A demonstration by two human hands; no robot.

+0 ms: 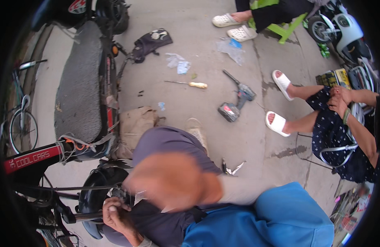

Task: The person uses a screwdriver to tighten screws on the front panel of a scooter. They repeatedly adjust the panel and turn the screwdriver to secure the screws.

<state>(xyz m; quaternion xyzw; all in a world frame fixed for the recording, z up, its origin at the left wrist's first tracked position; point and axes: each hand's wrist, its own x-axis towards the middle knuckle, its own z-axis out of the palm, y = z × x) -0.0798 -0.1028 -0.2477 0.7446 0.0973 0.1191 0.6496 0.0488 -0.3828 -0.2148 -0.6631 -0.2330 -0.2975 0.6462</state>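
My left hand (pixel 116 216) is at the lower left, beside the black wheel (pixel 93 187) and dark frame parts of a scooter. Its fingers are curled at the end of a grey metal bar (pixel 89 215), next to a small dark mechanism (pixel 120 192). What they grip is hidden. Close to the camera, my right hand (pixel 169 181) is a large blur over my dark trousers, reaching toward the same mechanism. Motion smears its fingers, and anything in them cannot be made out. A light sleeve covers the right forearm, near blue cloth (pixel 295 214).
On the concrete lie a cordless impact wrench (pixel 239 101), a screwdriver (pixel 192 84), locking pliers (pixel 236 168), plastic wrappers (pixel 181 66) and a dark bag (pixel 153 44). The scooter deck (pixel 79 82) stands left. A seated person (pixel 342 127) is right; another, in white clogs (pixel 242 33), sits far.
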